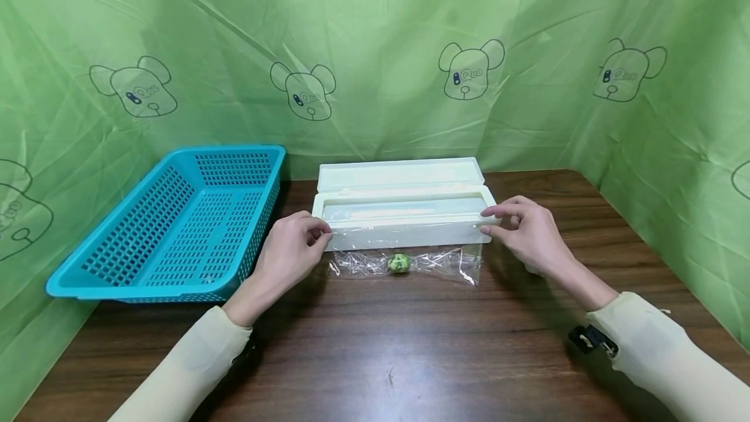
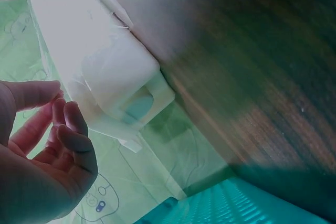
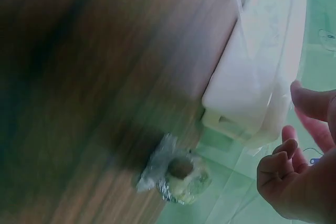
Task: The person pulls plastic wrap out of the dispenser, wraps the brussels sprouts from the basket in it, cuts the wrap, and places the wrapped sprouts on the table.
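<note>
A long white cling film dispenser (image 1: 404,236) stands at the back middle of the table, its lid (image 1: 401,174) tipped back. Clear cling film (image 1: 436,262) hangs over its front and spreads onto the table. My left hand (image 1: 293,243) pinches the film's edge between thumb and finger at the box's left front corner. At the opposite corner my right hand (image 1: 527,230) pinches the other end of the film. Between them, a small round green-and-yellow thing (image 1: 399,263) shows at the film; whether it lies on or under it I cannot tell.
A blue plastic basket (image 1: 234,213) stands at the left of the brown table (image 1: 398,350). Near the box's right end lies a film-wrapped, roll-like bundle (image 3: 184,177), mostly hidden by my right wrist in the head view. Green curtain (image 1: 381,129) encloses the back and sides.
</note>
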`<state>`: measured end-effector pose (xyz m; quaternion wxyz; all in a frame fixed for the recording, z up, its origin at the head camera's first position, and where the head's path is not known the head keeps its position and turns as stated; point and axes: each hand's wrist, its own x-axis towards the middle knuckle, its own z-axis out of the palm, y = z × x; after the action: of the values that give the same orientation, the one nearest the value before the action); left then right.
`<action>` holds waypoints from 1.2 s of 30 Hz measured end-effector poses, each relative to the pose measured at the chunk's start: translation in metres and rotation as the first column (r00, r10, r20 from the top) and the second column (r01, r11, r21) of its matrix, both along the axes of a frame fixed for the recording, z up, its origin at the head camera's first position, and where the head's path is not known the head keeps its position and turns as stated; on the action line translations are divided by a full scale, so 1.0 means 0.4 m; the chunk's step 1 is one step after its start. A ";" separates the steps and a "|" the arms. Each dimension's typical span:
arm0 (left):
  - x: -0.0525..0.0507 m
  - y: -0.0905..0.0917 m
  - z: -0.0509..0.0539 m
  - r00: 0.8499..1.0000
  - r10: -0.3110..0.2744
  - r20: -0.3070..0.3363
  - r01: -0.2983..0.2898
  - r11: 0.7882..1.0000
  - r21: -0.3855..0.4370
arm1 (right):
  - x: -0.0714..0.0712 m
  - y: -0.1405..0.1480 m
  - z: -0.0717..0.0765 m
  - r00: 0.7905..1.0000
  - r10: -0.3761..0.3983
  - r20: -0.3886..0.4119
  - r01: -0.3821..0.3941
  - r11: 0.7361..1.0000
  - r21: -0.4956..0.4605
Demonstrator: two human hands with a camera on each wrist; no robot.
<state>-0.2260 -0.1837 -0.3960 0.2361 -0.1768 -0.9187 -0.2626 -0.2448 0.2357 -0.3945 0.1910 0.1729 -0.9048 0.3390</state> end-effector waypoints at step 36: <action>0.020 0.001 -0.005 0.994 -0.026 0.104 0.019 0.997 0.069 | 0.006 0.001 0.037 0.826 0.319 0.465 -0.118 0.904 -0.411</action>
<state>-0.2182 -0.1832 -0.3980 0.1903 -0.1648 -0.9185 -0.3050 -0.2425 0.2362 -0.3795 -0.0735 0.1402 -0.8169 0.5547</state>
